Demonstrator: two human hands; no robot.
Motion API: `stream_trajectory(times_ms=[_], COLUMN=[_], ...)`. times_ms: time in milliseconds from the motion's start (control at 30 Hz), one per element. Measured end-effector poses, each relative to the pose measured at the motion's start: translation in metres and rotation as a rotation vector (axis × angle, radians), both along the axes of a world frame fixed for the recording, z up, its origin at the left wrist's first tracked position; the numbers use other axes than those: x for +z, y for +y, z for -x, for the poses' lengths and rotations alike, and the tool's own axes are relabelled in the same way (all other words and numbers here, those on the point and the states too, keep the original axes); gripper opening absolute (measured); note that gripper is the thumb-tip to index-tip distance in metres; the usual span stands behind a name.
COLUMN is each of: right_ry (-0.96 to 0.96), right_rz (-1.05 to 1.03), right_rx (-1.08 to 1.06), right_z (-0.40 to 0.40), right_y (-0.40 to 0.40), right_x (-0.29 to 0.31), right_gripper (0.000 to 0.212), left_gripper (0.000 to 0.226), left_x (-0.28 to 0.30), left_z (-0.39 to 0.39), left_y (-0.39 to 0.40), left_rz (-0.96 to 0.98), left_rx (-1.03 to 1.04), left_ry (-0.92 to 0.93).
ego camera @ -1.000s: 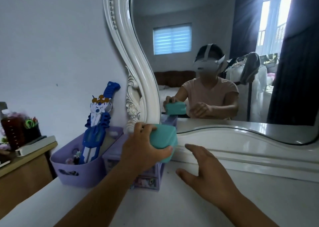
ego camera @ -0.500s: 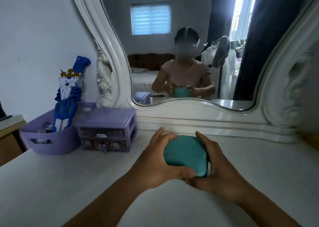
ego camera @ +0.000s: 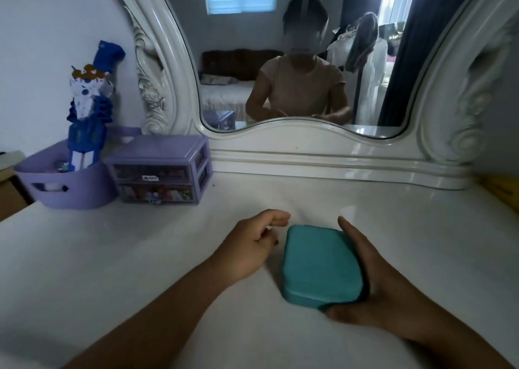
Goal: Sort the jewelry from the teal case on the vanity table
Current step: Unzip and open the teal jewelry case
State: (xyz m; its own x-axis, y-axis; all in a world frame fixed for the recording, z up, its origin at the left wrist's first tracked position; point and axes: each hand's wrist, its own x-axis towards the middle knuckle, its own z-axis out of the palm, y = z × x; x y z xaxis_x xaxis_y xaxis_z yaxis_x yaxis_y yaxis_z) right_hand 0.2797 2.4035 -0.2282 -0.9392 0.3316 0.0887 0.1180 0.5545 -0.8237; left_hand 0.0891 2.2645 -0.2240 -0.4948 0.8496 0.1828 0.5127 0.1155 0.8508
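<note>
The teal case [ego camera: 320, 264] lies shut and flat on the white vanity table [ego camera: 140, 256], near its front middle. My right hand [ego camera: 384, 290] holds the case from the right, with fingers along its right side and the thumb curled at its near corner. My left hand [ego camera: 250, 248] hovers just left of the case with loosely curled fingers and holds nothing. No jewelry shows.
A small purple drawer unit [ego camera: 160, 169] stands at the back left, with a purple basket [ego camera: 64, 189] holding a blue toy figure [ego camera: 88, 110] beside it. The white mirror frame [ego camera: 309, 155] runs along the back. A yellow object [ego camera: 502, 189] sits at the right edge.
The case came off the top of the drawer unit and down onto the table in front of me. My left hand has let go of it; my right hand keeps hold.
</note>
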Motion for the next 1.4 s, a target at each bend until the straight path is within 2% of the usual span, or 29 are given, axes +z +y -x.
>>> stream_trajectory(times_ms=[100,200,400,633,733,800,900,1067,1200,1300,1400], right_ry=[0.000,-0.006,-0.046,-0.059,-0.058,-0.051,-0.062,-0.058,-0.047,-0.012,0.048], right_rz=[0.025,0.015,-0.026,-0.113,-0.139,-0.159,-0.172,-0.192,-0.189,-0.162,-0.189], right_rx=[0.005,0.000,-0.008,-0.034,-0.051,-0.069,-0.085,-0.102,-0.098,-0.073,-0.061], right_z=[0.000,0.000,0.001,0.003,0.004,0.004,0.005,0.007,0.007,0.006,0.005], right_y=[0.001,-0.001,-0.001,-0.003,-0.004,-0.004,-0.006,-0.003,-0.003,-0.003,-0.002], right_x=[0.001,0.002,0.005,0.005,0.004,0.003,0.002,0.000,-0.003,-0.003,-0.004], right_gripper=[0.124,0.122,0.121,0.117,0.117,0.120,0.124,0.127,0.127,0.116,0.108], left_gripper=[0.059,0.065,0.046,0.009,0.005,0.004,0.007,0.010,0.016,0.028,0.027], left_x=[-0.004,-0.003,-0.001,0.005,0.013,0.016,0.018,0.014,0.003,0.006,0.013], left_z=[0.008,0.010,0.018,0.021,0.016,0.008,-0.009,-0.038,-0.069,-0.068,-0.045], left_y=[0.011,0.019,0.025,0.011,-0.006,-0.020,-0.039,-0.045,-0.038,-0.037,-0.034], left_rz=[0.091,0.084,0.048,0.031,0.140,0.196,0.221,0.135,-0.014,-0.032,-0.186], left_rx=[-0.179,-0.251,-0.210,-0.038,-0.033,-0.088,-0.175,-0.129,-0.002,-0.070,-0.066], left_ry=[-0.047,-0.039,0.075,0.553,0.522,0.548,0.482,0.542,0.590,0.581,0.573])
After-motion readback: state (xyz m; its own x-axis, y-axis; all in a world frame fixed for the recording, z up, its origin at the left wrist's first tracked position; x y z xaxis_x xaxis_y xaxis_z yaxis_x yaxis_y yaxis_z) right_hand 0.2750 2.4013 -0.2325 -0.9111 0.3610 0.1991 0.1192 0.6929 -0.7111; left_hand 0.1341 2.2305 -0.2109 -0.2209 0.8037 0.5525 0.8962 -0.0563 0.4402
